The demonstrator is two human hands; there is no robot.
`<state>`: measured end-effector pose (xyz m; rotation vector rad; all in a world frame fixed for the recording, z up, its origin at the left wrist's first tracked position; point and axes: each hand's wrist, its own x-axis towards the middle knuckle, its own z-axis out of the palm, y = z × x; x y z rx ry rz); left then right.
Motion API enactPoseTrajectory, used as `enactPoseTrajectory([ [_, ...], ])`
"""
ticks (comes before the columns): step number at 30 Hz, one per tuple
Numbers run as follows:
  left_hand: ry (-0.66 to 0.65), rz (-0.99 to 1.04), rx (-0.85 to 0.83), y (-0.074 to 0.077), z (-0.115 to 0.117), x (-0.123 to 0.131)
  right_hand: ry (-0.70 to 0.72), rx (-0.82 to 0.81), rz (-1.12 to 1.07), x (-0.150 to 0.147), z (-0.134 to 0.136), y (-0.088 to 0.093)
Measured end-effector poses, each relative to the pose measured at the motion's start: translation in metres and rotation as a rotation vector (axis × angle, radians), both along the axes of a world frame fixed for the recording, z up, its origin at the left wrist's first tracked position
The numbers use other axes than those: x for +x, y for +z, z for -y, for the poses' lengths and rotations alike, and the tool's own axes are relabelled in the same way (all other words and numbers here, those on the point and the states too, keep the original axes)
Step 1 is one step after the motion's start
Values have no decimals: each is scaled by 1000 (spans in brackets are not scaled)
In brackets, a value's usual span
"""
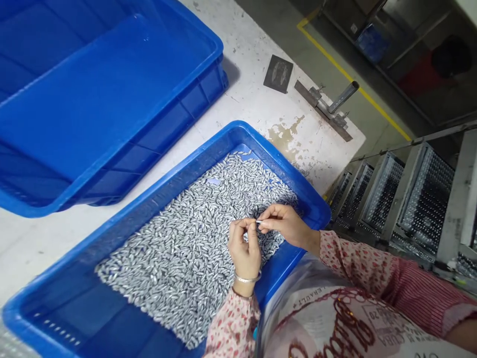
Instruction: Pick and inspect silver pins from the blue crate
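Note:
My left hand [245,248], with a silver bangle at the wrist, pinches one end of a small silver spindle-shaped metal piece [258,222]. Thumb and fingers of my right hand [283,224] close on the other end, so the two hands meet at the piece. Both are held over a shallow blue plastic tray [164,176]. Spread across the tray floor lies a thick layer of similar silver pieces [186,243]. Fingers cover much of the held piece, so its details are hidden.
A deeper blue crate [145,149] stands at the upper left of the worn white table [208,119]. Towards the far edge are a dark square plate [278,73] and a metal bar fixture with an upright tube [328,110]. Metal racks with perforated trays [425,199] stand at right.

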<state>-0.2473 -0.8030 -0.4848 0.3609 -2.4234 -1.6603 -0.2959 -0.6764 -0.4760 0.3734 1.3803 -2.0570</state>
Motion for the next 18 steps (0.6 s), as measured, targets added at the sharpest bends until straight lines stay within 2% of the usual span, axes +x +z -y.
enactPoseTrajectory([
  [3,19,31,45,0,0,2,-43,-45,90,1,1,1],
  [11,26,56,40,-4,4,2,-141,-156,288,4,3,1],
  [18,-17,10,-57,-4,7,-2,-118,-91,228,6,4,-3],
])
